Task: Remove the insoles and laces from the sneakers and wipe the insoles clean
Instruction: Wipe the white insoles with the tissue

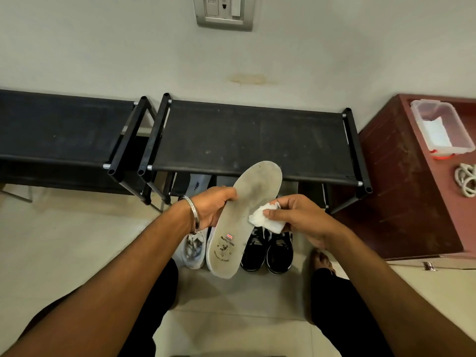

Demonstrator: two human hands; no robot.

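The left hand [213, 207] grasps one grey insole [242, 220] by its edge at the middle and holds it in the air above the floor, heel end towards the person. The right hand [296, 217] pinches one crumpled white wipe [265, 219] and presses it on the insole's worn, stained top. Under the insole, on the tiled floor, stand white sneakers [193, 248], partly hidden, and two black sneakers [269, 249]. White laces [466, 181] lie coiled on the brown wooden surface [401, 191], near one clear plastic box [440, 127].
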